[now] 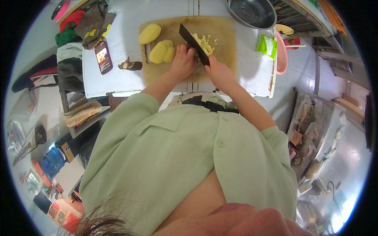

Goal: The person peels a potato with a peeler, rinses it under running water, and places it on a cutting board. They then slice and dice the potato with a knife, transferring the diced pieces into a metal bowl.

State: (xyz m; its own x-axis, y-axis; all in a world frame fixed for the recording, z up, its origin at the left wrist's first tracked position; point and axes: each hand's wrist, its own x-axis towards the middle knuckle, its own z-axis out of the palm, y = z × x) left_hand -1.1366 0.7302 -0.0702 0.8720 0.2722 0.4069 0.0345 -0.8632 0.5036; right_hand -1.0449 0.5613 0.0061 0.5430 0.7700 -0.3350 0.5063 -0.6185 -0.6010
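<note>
A dark-bladed cleaver [192,41] is gripped by the handle in my right hand [222,74], its blade slanting across a worn cutting board [189,22]. My left hand [184,61] lies on the board with curled fingers close against the blade's left side. Whatever is under those fingers is mostly hidden. Right of the blade spreads a heap of small, pale yellow chopped pieces [205,44]. Peeled potato slices [161,52] overlap just left of my left hand. Beyond them, one peeled potato [150,34] sits at the board's upper left corner.
The board lies on a white table [112,82] with a damaged patch. A phone [103,57] with a lit screen is at left, beside piled cloth and bags [91,29]. A dark metal pan [251,13] and green packet [266,47] stand at right. A pink basket [282,56] adjoins the table's right edge.
</note>
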